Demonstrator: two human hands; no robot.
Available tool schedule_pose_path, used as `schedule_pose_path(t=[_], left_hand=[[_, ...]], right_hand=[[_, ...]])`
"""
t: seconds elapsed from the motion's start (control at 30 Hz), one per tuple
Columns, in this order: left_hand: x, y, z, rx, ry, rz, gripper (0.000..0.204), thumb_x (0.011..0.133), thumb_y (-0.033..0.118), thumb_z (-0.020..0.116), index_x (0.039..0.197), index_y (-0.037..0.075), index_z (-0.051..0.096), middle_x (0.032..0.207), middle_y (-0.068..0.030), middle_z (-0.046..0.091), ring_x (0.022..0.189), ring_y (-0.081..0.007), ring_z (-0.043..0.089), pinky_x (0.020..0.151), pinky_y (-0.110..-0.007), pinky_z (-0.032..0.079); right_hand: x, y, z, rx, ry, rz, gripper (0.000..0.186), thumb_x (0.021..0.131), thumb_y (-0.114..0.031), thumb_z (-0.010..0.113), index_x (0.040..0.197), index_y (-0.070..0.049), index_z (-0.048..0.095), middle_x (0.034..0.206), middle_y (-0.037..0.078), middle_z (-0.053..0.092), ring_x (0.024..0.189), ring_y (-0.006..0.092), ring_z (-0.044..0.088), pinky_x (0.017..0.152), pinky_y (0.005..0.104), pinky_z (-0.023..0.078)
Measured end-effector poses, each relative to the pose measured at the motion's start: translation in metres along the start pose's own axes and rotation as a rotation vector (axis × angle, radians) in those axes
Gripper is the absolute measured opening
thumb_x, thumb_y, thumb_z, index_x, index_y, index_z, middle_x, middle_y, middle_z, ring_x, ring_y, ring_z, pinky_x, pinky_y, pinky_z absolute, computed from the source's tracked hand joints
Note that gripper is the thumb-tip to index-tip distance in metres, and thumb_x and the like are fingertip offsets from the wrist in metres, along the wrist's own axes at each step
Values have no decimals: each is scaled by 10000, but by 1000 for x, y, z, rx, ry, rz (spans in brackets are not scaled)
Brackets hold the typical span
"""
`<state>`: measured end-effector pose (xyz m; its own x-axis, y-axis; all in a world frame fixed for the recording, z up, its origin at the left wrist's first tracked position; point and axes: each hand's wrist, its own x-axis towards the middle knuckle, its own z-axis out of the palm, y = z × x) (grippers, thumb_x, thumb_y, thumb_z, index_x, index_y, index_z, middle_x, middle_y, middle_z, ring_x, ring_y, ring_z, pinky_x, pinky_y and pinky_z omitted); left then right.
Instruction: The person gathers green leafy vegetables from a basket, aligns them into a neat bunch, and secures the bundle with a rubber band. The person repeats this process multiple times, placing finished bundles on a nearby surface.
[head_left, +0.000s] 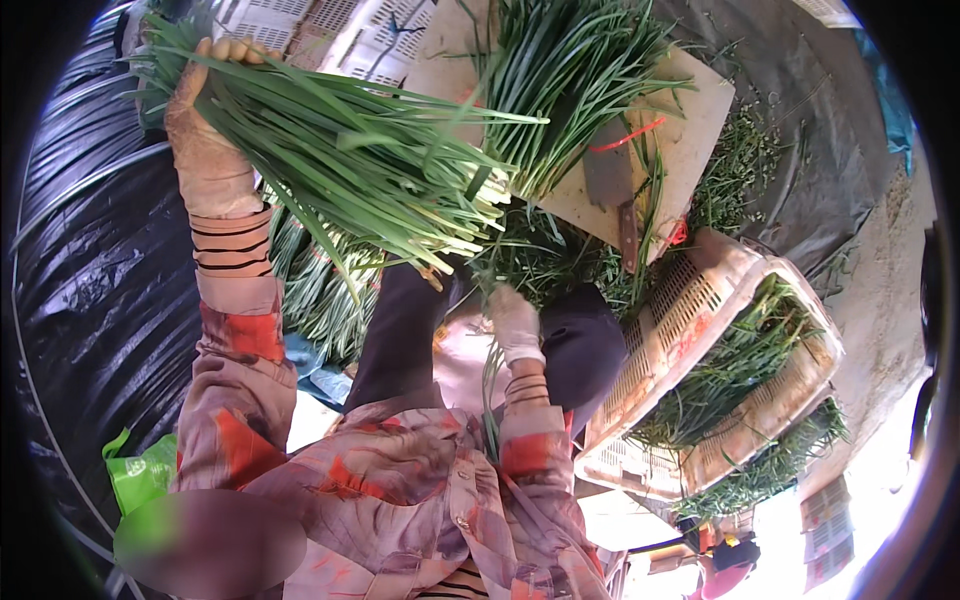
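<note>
Raised at the upper left, my left hand (pixel 205 105), in a soiled light glove, is closed round the leafy end of a large bunch of garlic chives (pixel 350 140). Its pale cut ends point right, toward the middle. Lower down, in front of my lap, my gloved right hand (pixel 515 322) is closed on a few loose chive leaves (pixel 490 385), which trail below it. Another thick pile of chives (pixel 570 80) lies on a pale board (pixel 700 95) at the top. A cleaver (pixel 610 180) with a wooden handle rests on that board beside a red tie (pixel 628 137).
A slatted crate (pixel 660 330) of loose greens tilts at the right. More chives (pixel 315 270) lie beneath my left arm. Black plastic sheeting (pixel 100 290) covers the left side, near a green bag (pixel 143 470). Chive scraps (pixel 745 160) litter the dark sheet beyond the board.
</note>
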<state>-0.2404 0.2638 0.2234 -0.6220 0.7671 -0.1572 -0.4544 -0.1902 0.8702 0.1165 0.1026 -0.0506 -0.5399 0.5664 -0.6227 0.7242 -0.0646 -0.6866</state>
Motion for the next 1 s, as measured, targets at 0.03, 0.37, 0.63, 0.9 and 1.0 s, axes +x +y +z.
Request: schedule_pose_path(t=[0.03, 0.37, 0.63, 0.9, 1.0], left_hand=[[-6, 14, -8, -41, -39, -30, 164, 910, 184, 517, 872, 26, 490, 857, -71, 478, 869, -234, 498, 896, -389, 414], [-85, 132, 71, -160, -32, -254, 209, 869, 248, 606, 848, 40, 597, 838, -104, 605, 842, -270, 586, 856, -429, 474], [-116, 185, 131, -119, -59, -334, 243, 859, 260, 626, 851, 19, 597, 867, -112, 617, 825, -266, 601, 830, -403, 494], [-139, 247, 118, -370, -75, -211, 231, 885, 213, 588, 868, -16, 564, 903, -158, 596, 898, -298, 585, 911, -448, 460], [-149, 279, 118, -265, 63, -71, 240, 881, 216, 594, 887, -21, 558, 918, -153, 573, 929, -290, 560, 942, -442, 436]], right_hand=[[-18, -37, -32, -108, -165, 68, 514, 872, -418, 581, 1217, -38, 549, 1066, 194, 633, 981, 387, 607, 847, 426, 485], [-132, -277, -275, 174, 334, -646, 624, 717, -323, 770, 1226, -36, 551, 1205, 167, 572, 1138, 321, 526, 1000, 401, 396], [-185, -343, -288, 25, 574, -958, 179, 830, -153, 649, 1000, -104, 620, 929, 71, 629, 874, 306, 599, 821, 425, 462], [-223, -249, -284, 280, 708, -379, 70, 924, -112, 524, 879, -58, 523, 797, 118, 574, 645, 270, 566, 565, 360, 474], [-243, -171, -287, -45, 377, -202, 176, 914, -224, 551, 954, -53, 570, 877, 142, 613, 743, 329, 602, 683, 396, 492]])
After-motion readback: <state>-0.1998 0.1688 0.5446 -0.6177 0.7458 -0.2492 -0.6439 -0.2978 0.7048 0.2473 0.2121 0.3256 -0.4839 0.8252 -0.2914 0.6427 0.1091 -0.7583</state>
